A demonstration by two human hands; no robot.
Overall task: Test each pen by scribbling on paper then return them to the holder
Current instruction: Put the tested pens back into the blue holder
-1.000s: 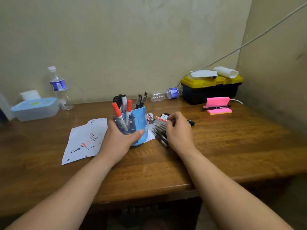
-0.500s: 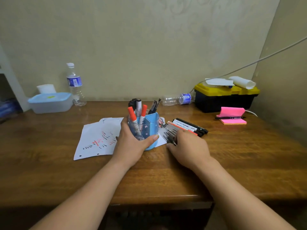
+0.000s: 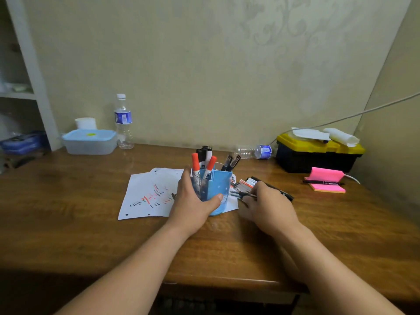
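At the centre of the frame stands the blue pen holder [image 3: 219, 185], upright, its base on the right edge of a sheet of paper [image 3: 145, 194] marked with short red and black scribbles. Two orange-capped markers [image 3: 195, 161], some black-capped markers [image 3: 205, 151] and two dark pens [image 3: 231, 161] stick up out of it. The left hand [image 3: 193, 203] grips the holder, with the fingers curled round its left side and the thumb pressed on its front face. Just right of the holder, loose pens [image 3: 244, 185] lie in a heap, partly on the paper. The right hand [image 3: 266, 205] rests at this heap with its fingers curled, pinching a thin dark pen [image 3: 241, 194] that points left toward the holder. A long black marker [image 3: 283, 192] lies behind that hand.

All this sits on a wooden table [image 3: 68, 223]. Toward the right of the frame is a pink sticky-note pad [image 3: 327, 176] with a black pen [image 3: 322, 182] across it, and behind it a black and yellow toolbox [image 3: 318, 155] with white paper on its lid. An empty bottle [image 3: 254, 151] lies on its side by the wall. At the left stand an upright water bottle [image 3: 123, 121] and a blue-lidded container [image 3: 89, 142].
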